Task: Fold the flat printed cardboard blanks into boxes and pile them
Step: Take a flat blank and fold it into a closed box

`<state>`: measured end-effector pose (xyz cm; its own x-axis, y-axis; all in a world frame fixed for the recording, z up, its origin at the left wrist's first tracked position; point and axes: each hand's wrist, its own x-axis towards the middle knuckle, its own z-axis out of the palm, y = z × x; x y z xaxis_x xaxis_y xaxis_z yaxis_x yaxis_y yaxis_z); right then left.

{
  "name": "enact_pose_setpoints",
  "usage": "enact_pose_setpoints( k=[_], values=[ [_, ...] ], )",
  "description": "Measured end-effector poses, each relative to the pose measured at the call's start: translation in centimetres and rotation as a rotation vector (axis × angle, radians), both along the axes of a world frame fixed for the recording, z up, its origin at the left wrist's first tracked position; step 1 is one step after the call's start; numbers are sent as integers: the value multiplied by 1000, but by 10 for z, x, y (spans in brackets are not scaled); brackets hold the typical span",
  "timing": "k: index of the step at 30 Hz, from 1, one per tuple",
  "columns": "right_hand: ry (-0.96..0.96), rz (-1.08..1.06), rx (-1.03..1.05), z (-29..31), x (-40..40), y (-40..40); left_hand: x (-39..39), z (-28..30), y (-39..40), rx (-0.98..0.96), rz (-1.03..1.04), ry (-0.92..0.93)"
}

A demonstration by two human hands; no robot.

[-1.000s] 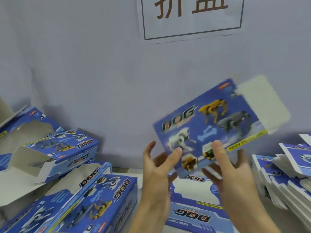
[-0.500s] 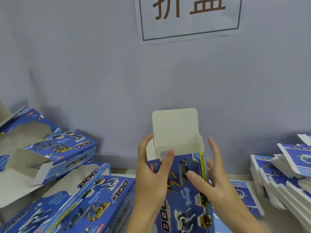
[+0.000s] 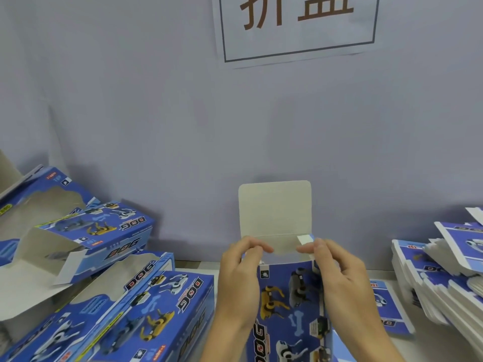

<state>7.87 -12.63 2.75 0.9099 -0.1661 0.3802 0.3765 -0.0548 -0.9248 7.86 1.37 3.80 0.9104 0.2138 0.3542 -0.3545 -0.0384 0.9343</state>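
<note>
Box (image 3: 290, 304) held upright at centre frame, long axis vertical, open end up, printed blue front toward the camera. Thin glossy cardboard; print shows yellow, grey and white robot dogs, a pale bone shape, and "DOG" lettering running along the length. Top flap (image 3: 274, 207) stands straight up, plain grey-white inside, rectangular with rounded upper corners.

Left hand (image 3: 239, 280) grips the box's upper left corner, fingers curled inward over the rim at the open top. Right hand (image 3: 339, 278) grips the upper right corner the same way, fingertips (image 3: 304, 249) bent onto a small white side tab. Both hands pinch cardboard; neither is spread flat.

Left of the box: pile of folded boxes (image 3: 125, 296), lying lengthwise and tilted, same print, some with cut-out window openings showing grey inner board. Right: stack of flat blanks (image 3: 444, 278), fanned, white edges showing. One more flat blank (image 3: 389, 307) lies on the pale surface (image 3: 381, 275) just behind the right hand. Backdrop: matte lilac wall (image 3: 130, 100) with a paper sign (image 3: 298, 24), brown characters in a dark frame.
</note>
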Motion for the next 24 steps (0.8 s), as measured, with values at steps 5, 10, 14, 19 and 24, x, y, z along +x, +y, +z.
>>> enact_pose_setpoints(
  k=[5, 10, 14, 19, 24],
  values=[
    [3, 8, 94, -6, 4, 0, -2, -1, -5, -134, -27, 1],
    [44, 78, 85, -11, 11, -6, 1, -6, -8, -104, -31, -104],
    [53, 123, 145, -10, 9, -7, -1, -7, -9, -155, 54, -213],
    [-56, 80, 362, -23, 8, -9, -1, -11, -8, -330, 85, -140],
    [-16, 35, 353, -25, 8, -7, 3, -15, -5, -312, 113, -66]
  ],
)
